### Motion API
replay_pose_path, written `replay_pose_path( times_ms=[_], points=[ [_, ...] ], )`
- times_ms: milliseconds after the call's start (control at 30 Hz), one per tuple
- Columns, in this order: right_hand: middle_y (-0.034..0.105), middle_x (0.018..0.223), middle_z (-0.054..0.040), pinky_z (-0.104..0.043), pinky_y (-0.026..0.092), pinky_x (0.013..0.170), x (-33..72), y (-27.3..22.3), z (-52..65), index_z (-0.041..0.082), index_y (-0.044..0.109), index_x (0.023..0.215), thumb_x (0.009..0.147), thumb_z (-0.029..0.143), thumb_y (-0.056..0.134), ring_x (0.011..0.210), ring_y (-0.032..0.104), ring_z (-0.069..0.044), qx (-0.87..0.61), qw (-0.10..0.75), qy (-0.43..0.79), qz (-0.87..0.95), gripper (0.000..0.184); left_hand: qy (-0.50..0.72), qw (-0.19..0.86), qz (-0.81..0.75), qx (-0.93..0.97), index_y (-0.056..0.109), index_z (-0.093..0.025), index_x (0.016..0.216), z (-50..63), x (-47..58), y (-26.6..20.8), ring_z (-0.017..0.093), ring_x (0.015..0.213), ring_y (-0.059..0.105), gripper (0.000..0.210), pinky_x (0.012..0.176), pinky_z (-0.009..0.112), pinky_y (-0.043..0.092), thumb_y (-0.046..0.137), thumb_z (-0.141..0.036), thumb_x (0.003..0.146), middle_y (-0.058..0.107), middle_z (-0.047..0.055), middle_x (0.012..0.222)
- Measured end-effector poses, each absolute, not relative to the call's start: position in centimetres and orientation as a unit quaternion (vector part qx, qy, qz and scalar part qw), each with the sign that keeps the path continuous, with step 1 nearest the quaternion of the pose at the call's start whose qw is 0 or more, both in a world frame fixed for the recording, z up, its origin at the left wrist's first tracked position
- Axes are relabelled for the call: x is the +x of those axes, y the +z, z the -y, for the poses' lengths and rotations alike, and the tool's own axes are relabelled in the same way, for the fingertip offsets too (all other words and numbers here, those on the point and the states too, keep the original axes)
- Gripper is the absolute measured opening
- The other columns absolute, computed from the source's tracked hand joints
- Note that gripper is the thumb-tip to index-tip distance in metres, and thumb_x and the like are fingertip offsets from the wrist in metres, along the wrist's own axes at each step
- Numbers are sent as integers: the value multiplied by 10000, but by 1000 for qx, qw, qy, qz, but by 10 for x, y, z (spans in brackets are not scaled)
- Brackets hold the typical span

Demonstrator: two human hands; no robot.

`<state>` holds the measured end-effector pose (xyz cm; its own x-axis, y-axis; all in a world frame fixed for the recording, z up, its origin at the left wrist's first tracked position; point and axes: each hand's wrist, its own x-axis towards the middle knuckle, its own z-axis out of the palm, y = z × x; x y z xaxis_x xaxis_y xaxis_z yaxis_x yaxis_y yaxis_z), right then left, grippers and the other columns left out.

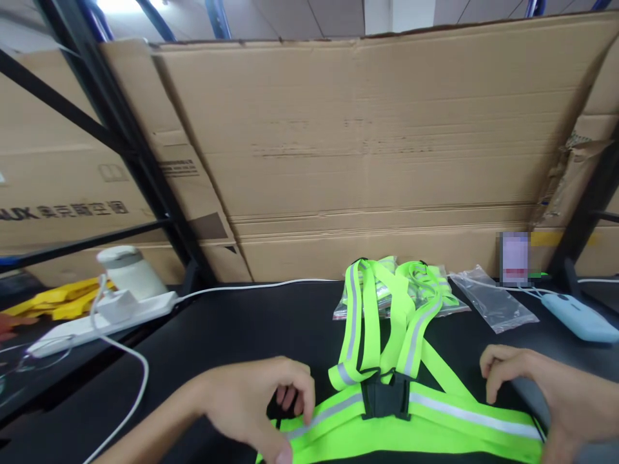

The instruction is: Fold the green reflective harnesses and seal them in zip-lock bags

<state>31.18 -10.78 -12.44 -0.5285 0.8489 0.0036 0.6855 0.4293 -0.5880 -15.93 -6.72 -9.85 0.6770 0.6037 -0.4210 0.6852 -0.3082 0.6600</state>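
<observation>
A neon-green reflective vest harness (454, 425) with grey stripes lies on the black table, its waist belt stretched across in front of me. The belt's black buckle (385, 397) is fastened at the middle, and the shoulder straps (372, 322) run away from me, looped over one another. Over the belt's left end curves my left hand (256, 399), thumb and fingers apart, fingertips at the strap. At the right end is my right hand (546, 390), its fingers bent and apart from the thumb, which is near the belt's edge. Neither hand visibly grips the belt.
Packed plastic bags (341, 308) lie under the straps' far ends. An empty clear bag (498, 303), a light-blue power bank (580, 316) and a propped phone-like device (515, 259) are at right. At left is a white power strip (104, 322) with cables. Cardboard (377, 142) walls the back.
</observation>
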Motion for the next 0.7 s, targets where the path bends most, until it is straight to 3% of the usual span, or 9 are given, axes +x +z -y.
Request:
replay_pose_path(
  times_ms=[67, 100, 167, 267, 367, 467, 567, 700],
  points=[
    [692, 1270, -80, -385, 547, 987, 304, -114, 105, 276, 771, 1051, 545, 493, 953, 1151, 681, -332, -453, 126, 286, 835, 580, -12, 475, -376, 796, 742, -213, 969, 48, -157, -91, 199, 858, 622, 428, 786, 291, 495, 782, -591, 773, 703, 37, 945],
    [685, 1273, -89, -399, 524, 1015, 296, -109, 104, 266, 759, 1063, 690, 528, 873, 1183, 660, -325, -457, 131, 278, 835, 470, 28, 469, -379, 797, 737, -201, 952, 36, -153, -87, 196, 856, 630, 414, 793, 295, 500, 704, -601, 853, 712, 47, 937],
    [673, 1262, -99, -406, 506, 1021, 271, -101, 103, 255, 737, 1094, 829, 561, 753, 1188, 641, -309, -443, 141, 248, 850, 405, 162, 431, -437, 773, 714, -188, 901, 9, -140, -82, 184, 794, 618, 472, 736, 285, 496, 656, -654, 862, 693, 40, 860],
    [662, 1242, -101, -435, 495, 1016, 218, -101, 102, 267, 692, 1250, 764, 637, 783, 1155, 640, -323, -388, 129, 211, 888, 617, 286, 380, -517, 711, 697, -191, 922, -35, -114, -81, 173, 714, 590, 571, 625, 269, 448, 647, -746, 795, 675, 35, 853],
    [672, 1195, -116, -485, 538, 900, 170, -113, 96, 261, 628, 1360, 708, 732, 768, 1072, 667, -371, -365, 72, 172, 912, 816, 289, 397, -540, 683, 687, -165, 711, -71, -92, -85, 170, 567, 552, 598, 531, 279, 371, 716, -763, 711, 630, 34, 657],
    [714, 1045, -126, -418, 547, 721, 141, -121, 86, 173, 686, 1204, 739, 668, 766, 867, 708, -345, -340, -4, 121, 933, 683, 300, 428, -546, 654, 626, -163, 554, -91, -75, -92, 133, 483, 473, 548, 501, 269, 313, 869, -651, 611, 531, -9, 514],
    [736, 968, -112, -363, 512, 672, 130, -118, 81, 157, 714, 1096, 795, 515, 766, 822, 715, -316, -311, -22, 102, 945, 470, 340, 467, -541, 611, 627, -143, 581, -102, -61, -97, 136, 517, 510, 503, 528, 272, 384, 900, -558, 657, 565, 1, 554],
    [729, 934, -125, -345, 477, 649, 128, -116, 82, 135, 731, 1022, 824, 430, 763, 806, 707, -310, -312, -45, 90, 945, 357, 412, 521, -514, 542, 691, -108, 1055, -118, -48, -96, 202, 863, 682, 329, 773, 351, 579, 712, -417, 943, 703, 96, 1029]
  ],
)
